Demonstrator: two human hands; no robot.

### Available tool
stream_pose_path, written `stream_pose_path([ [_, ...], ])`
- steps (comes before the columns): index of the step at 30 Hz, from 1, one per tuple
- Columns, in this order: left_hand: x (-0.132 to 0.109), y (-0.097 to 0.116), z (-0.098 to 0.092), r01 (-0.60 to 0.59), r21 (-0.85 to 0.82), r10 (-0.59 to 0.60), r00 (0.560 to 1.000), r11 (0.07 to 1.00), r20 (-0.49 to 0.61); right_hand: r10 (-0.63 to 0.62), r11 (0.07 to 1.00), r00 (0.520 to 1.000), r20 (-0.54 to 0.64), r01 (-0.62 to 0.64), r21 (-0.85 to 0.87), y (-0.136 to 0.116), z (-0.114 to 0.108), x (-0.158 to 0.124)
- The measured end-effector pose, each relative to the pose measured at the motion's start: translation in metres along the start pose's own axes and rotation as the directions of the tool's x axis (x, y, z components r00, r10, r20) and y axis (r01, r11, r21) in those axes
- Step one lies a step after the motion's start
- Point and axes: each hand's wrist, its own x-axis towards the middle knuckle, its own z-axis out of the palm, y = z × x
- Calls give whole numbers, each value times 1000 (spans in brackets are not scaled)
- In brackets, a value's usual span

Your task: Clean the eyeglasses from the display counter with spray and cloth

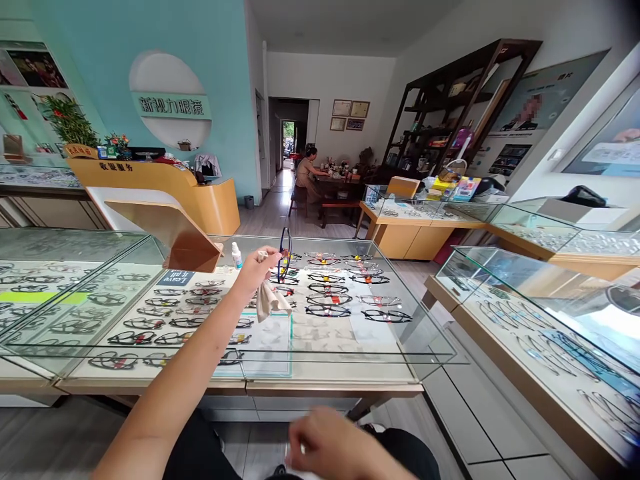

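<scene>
My left hand (257, 267) reaches out over the glass display case (350, 363), closed in a pinch. It holds a dark blue-framed pair of eyeglasses (286, 257), turned on end, and a crumpled beige cloth (271, 300) that hangs below the fingers. A small white spray bottle (237, 255) stands just beyond the wrist. Under the glass lie rows of eyeglasses, such as a black pair (327, 311) near the held ones. My right hand (327, 441) is low in front of the case, smeared by motion. Its fingers are curled in, and whatever they may hold is hidden.
A tilted mirror stand (170, 230) rests on the case at left. To the right runs another glass display case (540, 333) with eyeglasses. Farther back are a yellow counter (215, 200), a person (309, 175) seated at a table, and a dark shelf (440, 107).
</scene>
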Motion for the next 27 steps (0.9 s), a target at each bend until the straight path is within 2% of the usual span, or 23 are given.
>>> stream_pose_path([
  [1, 6, -1, 2, -11, -14, 12, 1000, 1000, 5, -69, 993, 995, -70, 76, 90, -15, -41, 5],
  [2, 11, -2, 4, -26, -24, 27, 1000, 999, 13, -123, 976, 971, -204, 155, 150, -29, -81, 14],
  [3, 17, -3, 6, -45, -34, 46, 999, 998, 22, -143, 956, 918, -369, 225, 190, -40, -119, 26],
  [4, 21, -4, 9, -65, -44, 66, 997, 997, 27, -136, 938, 834, -535, 281, 201, -48, -154, 42],
  [5, 24, -5, 12, -84, -55, 86, 996, 995, 28, -114, 928, 734, -670, 320, 193, -53, -182, 60],
  [6, 26, -6, 15, -99, -64, 101, 995, 993, 27, -113, 920, 647, -755, 356, 167, -54, -204, 80],
  [7, 28, -7, 17, -109, -73, 112, 993, 991, 25, -136, 908, 594, -793, 394, 140, -53, -220, 100],
  [8, 28, -9, 20, -116, -78, 118, 993, 990, 25, -168, 892, 572, -803, 436, 123, -50, -231, 119],
  [10, 26, -13, 24, -119, -79, 121, 992, 990, 21, -220, 863, 574, -789, 491, 117, -42, -237, 150],
  [13, 21, -21, 28, -77, -62, 78, 997, 995, 3, -253, 851, 579, -775, 514, 107, -30, -230, 170],
  [17, 15, -30, 29, -21, -21, 20, 999, 1000, -37, -266, 869, 564, -782, 492, 59, -21, -219, 168],
  [22, 14, -38, 28, -17, 40, 18, 1000, 999, -16, -240, 881, 567, -788, 468, 69, -16, -212, 167],
  [27, 16, -39, 28, 83, -73, -87, 995, 994, -57, -140, 894, 504, -852, 434, 110, -11, -206, 171],
])
